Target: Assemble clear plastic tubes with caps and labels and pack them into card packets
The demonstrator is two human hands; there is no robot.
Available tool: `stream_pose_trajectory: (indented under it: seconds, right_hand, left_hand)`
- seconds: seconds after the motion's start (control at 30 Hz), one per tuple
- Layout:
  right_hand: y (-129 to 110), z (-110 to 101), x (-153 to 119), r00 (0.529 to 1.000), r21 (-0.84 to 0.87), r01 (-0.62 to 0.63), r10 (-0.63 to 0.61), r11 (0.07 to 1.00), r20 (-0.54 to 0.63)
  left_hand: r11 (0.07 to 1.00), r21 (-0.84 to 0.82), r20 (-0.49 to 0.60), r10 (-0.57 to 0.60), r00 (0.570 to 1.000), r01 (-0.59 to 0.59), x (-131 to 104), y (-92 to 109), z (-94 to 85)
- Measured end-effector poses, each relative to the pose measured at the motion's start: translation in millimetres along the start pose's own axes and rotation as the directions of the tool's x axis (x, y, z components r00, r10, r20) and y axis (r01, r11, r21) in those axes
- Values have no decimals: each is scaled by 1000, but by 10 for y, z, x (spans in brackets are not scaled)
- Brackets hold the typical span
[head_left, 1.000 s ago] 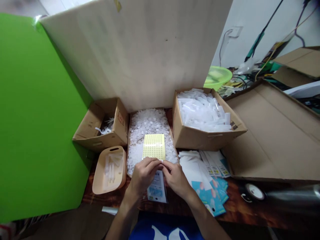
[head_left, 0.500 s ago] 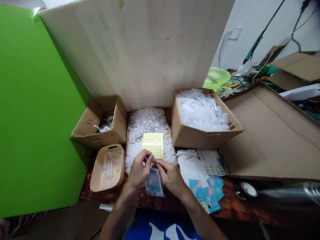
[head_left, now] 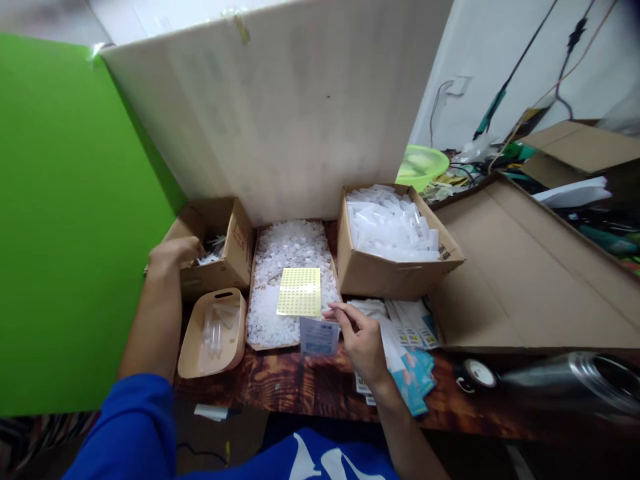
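My left hand (head_left: 176,252) reaches over the near rim of the left cardboard box (head_left: 239,237). Its fingertips are down inside, so I cannot see what they touch. Small white and dark pieces (head_left: 215,248) lie in that box. Held by its upper edge in the fingers of my right hand (head_left: 364,339) is a small printed card (head_left: 319,339), pale blue and white, tilted above the table. Just beyond it, a yellow sheet of small stickers (head_left: 299,292) rests on a shallow tray full of small clear plastic pieces (head_left: 295,243).
A beige basket (head_left: 237,347) with a few clear tubes stands at left. The right cardboard box (head_left: 395,277) is heaped with translucent tubes. Stacked blue and white cards (head_left: 413,387) lie right of my right hand. A metal flask (head_left: 555,387) lies farther right. A green panel (head_left: 75,233) borders the left.
My hands have parted. The left one has gone from the middle to the left box; the right has shifted slightly right, and the card is now raised in it.
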State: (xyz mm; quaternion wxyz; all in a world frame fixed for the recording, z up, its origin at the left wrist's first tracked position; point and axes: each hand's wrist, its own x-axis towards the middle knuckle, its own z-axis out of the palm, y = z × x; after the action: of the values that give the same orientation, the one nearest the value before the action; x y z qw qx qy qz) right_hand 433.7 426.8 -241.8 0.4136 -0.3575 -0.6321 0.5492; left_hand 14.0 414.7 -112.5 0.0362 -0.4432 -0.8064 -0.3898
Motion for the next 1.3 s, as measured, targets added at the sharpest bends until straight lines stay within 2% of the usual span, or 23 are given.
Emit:
stream_pose_trajectory:
  seconds: [0.1,0.17,0.2,0.23,0.27,0.3,0.37,0.4,0.43,0.5,0.57,0.6,0.63,0.7,0.8,0.9,0.97,1.03,1.13,1.23,1.3]
  right_hand:
    - [22,-58,-32,998,9,-41,41,999,-42]
    - [27,-64,-48,993,12,-71,72,997,-99]
    - [23,-55,-59,987,10,-87,87,996,-137]
    - [14,-38,-74,978,11,-102,102,995,-183]
    - [-1,-14,-98,966,19,-116,118,993,-229]
    - [-19,16,-133,954,35,-126,131,991,-268]
    - [-61,84,-242,945,82,-129,148,988,-293]
    - [-81,118,-315,951,99,-121,144,988,-273]
    - [-100,148,-396,965,101,-108,129,989,-230]
    - [-124,188,-559,994,52,-50,55,997,-99]
    - [-121,195,-680,997,-22,64,-62,998,49]
    - [-106,186,-712,987,-49,125,-119,991,107]
    - [-83,170,-724,977,-69,174,-164,982,136]
    - [-20,118,-691,975,-109,210,-200,971,101]
    - [61,10,-573,987,-133,159,-161,978,-2]
    - [69,-96,-496,973,-79,202,-191,976,129]
    - [48,-140,-495,948,-63,271,-254,961,193]
    - [34,-159,-524,936,-93,327,-309,941,167]
    - [58,-165,-598,914,-139,403,-389,904,119]
    - [116,-176,-680,896,-137,442,-429,886,113]
    - [156,-204,-740,906,-129,418,-404,899,123]
  left_hand:
    - [994,106,45,12,999,-17,-169,82,-50]
    - [973,191,8,128,992,-127,-498,247,-34]
    - [954,208,13,220,975,-218,-741,364,7]
    - [951,145,-6,277,961,-273,-1032,499,73]
    - [949,15,43,313,949,-314,-1359,643,167]
    - [939,-117,139,337,931,-322,-1706,787,285]
    - [919,-232,306,380,873,-319,-2380,1033,567]
    - [907,-265,338,405,849,-327,-2670,1121,713]
    - [909,-276,352,397,848,-312,-2910,1179,851]
    - [926,-269,243,333,911,-267,-3224,1206,1068]
    - [931,-272,81,274,958,-243,-3346,1134,1178]
    - [928,-280,10,257,966,-244,-3357,1077,1191]
    - [926,-289,-42,243,969,-244,-3348,1017,1179]
    - [923,-311,-94,209,973,-228,-3301,912,1103]
    - [903,-384,-42,190,981,-191,-3227,830,956]
    - [863,-466,67,255,964,-196,-3192,805,881]
    - [850,-475,94,308,947,-229,-3202,797,882]
    - [854,-454,76,323,943,-255,-3242,794,906]
    - [860,-458,23,263,964,-224,-3345,796,941]
    - [811,-562,-22,182,983,-162,-3458,792,945]
    - [772,-627,-8,128,992,-104,-3522,774,929]
